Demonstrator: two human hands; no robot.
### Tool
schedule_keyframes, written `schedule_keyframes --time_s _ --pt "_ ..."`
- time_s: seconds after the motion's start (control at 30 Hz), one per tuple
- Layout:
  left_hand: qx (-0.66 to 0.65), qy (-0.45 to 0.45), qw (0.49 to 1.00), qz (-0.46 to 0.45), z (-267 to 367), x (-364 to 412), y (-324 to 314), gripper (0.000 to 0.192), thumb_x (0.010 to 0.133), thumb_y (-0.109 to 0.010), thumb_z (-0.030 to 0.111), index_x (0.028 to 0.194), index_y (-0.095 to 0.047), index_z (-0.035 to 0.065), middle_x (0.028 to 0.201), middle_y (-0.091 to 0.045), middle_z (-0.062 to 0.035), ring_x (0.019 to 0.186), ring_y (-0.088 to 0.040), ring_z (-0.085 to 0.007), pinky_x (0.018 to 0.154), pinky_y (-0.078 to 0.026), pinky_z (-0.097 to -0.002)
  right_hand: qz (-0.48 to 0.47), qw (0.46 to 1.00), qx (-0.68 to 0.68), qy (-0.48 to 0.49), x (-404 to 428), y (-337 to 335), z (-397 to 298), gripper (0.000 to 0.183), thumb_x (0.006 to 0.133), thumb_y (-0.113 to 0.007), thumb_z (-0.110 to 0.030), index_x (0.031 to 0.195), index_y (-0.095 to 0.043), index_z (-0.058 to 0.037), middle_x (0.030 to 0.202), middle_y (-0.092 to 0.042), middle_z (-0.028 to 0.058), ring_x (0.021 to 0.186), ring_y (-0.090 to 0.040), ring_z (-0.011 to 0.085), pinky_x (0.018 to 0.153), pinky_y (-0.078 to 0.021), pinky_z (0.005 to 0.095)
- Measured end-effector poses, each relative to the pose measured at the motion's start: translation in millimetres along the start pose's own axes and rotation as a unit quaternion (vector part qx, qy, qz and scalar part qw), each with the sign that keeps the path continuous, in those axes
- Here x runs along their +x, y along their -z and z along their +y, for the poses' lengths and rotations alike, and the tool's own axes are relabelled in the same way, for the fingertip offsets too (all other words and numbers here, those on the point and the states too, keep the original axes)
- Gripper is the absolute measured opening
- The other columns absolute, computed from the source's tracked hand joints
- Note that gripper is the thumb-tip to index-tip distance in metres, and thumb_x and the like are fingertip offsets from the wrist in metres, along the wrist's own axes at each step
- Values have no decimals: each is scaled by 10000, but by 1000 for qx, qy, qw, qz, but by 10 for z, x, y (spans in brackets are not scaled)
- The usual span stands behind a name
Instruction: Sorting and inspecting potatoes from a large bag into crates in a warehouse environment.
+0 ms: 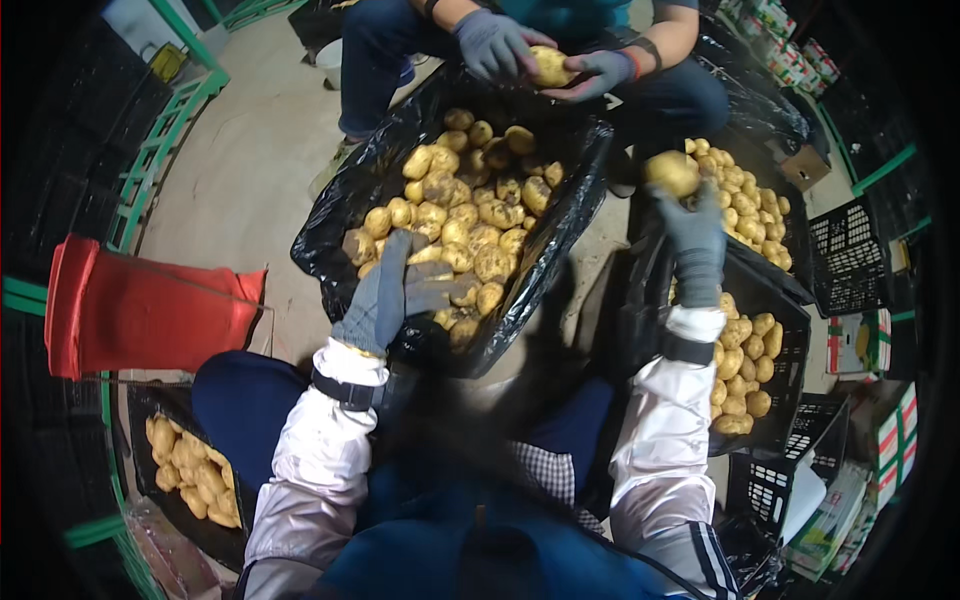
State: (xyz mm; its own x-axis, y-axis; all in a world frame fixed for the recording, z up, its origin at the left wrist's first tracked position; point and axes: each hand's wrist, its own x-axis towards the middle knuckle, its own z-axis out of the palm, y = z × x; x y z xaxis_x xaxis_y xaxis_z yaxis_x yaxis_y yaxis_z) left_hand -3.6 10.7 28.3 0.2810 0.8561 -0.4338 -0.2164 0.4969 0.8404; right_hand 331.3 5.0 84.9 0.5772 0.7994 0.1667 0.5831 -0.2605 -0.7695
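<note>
My right hand (691, 214), in a grey knit glove, holds a potato (672, 173) up over the crates at the right; the potato is slightly blurred. In front of me stands a container lined with a black plastic bag (577, 191), filled with soil-marked potatoes (456, 225). My left hand (397, 289), also gloved, lies on the near left part of this heap, thumb apart from the fingers and no potato visibly gripped. Whether something lies under its palm is hidden. Cleaner potatoes (742, 202) fill a dark crate beyond my right hand, and more potatoes (739, 367) sit in a black crate (791, 375) beside my right forearm.
Opposite me a seated person's gloved hands (499, 46) hold another potato (551, 67). A red bucket-like container (150, 307) is at the left, above a crate of pale potatoes (191, 469). Black plastic baskets (847, 255) and printed cartons (859, 341) line the right side.
</note>
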Motion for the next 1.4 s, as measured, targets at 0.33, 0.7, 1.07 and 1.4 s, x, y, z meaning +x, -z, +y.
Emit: schedule_keyframes --time_s 0.33,0.7,1.07,1.4 --pt "472 -117 872 -44 59 518 -95 512 930 -499 411 1268 -512 26 1091 -621 -167 968 -617 -297 843 -491 -365 -107 979 42 169 -335 -510 -192 603 837 -668 -295 1328 -448 -23 1283 -518 210 1182 -517 338 1006 -409 380" --pt "891 -95 344 -281 -649 1816 -602 524 807 -577 209 1328 -528 239 1355 -476 -145 1200 -514 -338 1019 -396 -404 -164 978 47 118 -361 -515 -221 529 864 -619 -336 1285 -501 -38 1229 -562 189 1154 -537 337 989 -421 390" --pt "692 -102 672 -243 -398 1672 -333 901 547 -832 265 1335 -442 68 1186 -585 -182 1099 -574 -319 929 -470 -372 -200 970 20 139 -276 -605 -111 523 891 -597 -339 1285 -507 -7 1195 -588 207 1094 -582 311 947 -446 372" --pt "522 -232 819 -55 -82 257 -302 808 656 -835 247 1303 -413 6 1180 -560 -174 1122 -550 -285 954 -440 -360 -343 930 -39 123 -771 -989 -454 690 841 -559 -562 1275 -515 -27 1165 -602 225 1054 -598 359 926 -451 397"
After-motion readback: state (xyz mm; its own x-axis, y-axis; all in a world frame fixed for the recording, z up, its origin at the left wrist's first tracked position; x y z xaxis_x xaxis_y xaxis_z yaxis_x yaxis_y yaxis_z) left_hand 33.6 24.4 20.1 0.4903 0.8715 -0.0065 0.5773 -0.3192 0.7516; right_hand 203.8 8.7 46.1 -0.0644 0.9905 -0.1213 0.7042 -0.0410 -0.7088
